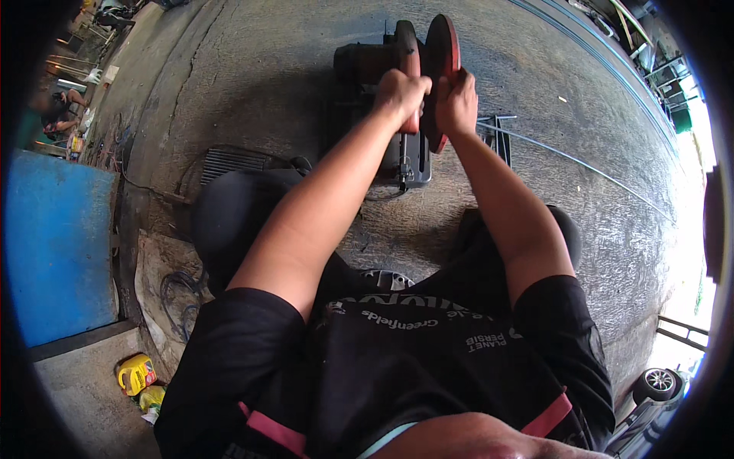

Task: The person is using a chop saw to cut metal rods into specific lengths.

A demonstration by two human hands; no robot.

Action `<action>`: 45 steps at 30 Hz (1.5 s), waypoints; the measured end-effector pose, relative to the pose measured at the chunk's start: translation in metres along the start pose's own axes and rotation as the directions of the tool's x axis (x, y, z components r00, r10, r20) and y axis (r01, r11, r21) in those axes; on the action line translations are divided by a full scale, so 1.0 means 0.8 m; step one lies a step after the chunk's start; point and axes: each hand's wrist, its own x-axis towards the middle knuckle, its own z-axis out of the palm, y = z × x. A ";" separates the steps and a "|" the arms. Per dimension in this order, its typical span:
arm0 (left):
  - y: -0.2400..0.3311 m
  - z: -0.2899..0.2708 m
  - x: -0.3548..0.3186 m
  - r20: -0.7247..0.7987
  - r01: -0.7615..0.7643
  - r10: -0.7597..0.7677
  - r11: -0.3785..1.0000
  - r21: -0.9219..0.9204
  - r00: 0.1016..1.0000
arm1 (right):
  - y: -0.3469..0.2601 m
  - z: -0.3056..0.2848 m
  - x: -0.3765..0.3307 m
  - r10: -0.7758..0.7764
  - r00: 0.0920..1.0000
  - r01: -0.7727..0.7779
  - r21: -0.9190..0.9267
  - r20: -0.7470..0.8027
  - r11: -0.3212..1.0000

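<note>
A chop saw (365, 65) with a dark motor and a red blade guard (407, 53) stands on the ground in front of me. My left hand (401, 98) is closed at the lower part of the guard, its thumb side toward the disc. Just right of the guard, a large reddish cutting disc (441, 46) is upright, seen nearly edge-on. My right hand (459, 103) grips its right side, with fingers pointing up; the fingers behind the disc are hidden. Below lies the saw's dark base with its clamp screw (404, 157).
A thin metal rod (573, 157) runs along the concrete to the right. At left are a blue panel (61, 245), a cable (145, 187) and a yellow jug (136, 375). Another person (65, 115) sits far left. A parked car (657, 398) shows at lower right.
</note>
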 end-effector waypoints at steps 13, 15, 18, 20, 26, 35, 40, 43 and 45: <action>0.162 -0.019 0.165 0.328 0.098 -0.157 0.977 0.191 0.932 | -0.017 0.022 0.214 -0.123 0.806 0.589 -0.762 0.579 0.270; 0.179 -0.018 0.179 0.269 0.053 -0.115 0.973 0.227 0.956 | -0.009 0.025 0.234 -0.191 0.893 0.430 -0.647 0.407 0.630; 0.197 -0.020 0.196 0.279 0.068 -0.151 0.957 0.283 0.948 | 0.000 0.031 0.256 -0.404 0.841 0.540 -0.608 0.361 0.581; 0.207 -0.020 0.205 0.289 0.070 -0.166 0.946 0.317 0.943 | 0.003 0.035 0.275 -0.376 0.782 0.609 -0.737 0.496 0.295; 0.234 -0.018 0.223 0.159 0.141 -0.208 0.925 0.352 0.965 | 0.020 0.054 0.326 -0.320 0.727 0.686 -0.644 0.608 0.338; 0.246 -0.021 0.229 0.120 0.092 -0.161 0.890 0.446 0.980 | 0.025 0.071 0.349 -0.291 0.737 0.675 -0.657 0.609 0.336; 0.231 -0.024 0.228 0.107 0.072 -0.103 0.963 0.258 0.989 | 0.003 0.048 0.328 -0.411 0.732 0.635 -0.763 0.544 0.122; 0.210 -0.045 0.224 0.243 0.062 -0.083 0.993 0.096 0.966 | -0.009 0.017 0.313 -0.246 0.769 0.634 -0.652 0.590 0.416; 0.183 -0.064 0.213 0.119 -0.137 0.124 0.985 0.107 0.985 | -0.010 -0.009 0.295 -0.062 0.879 0.287 -0.419 0.473 0.861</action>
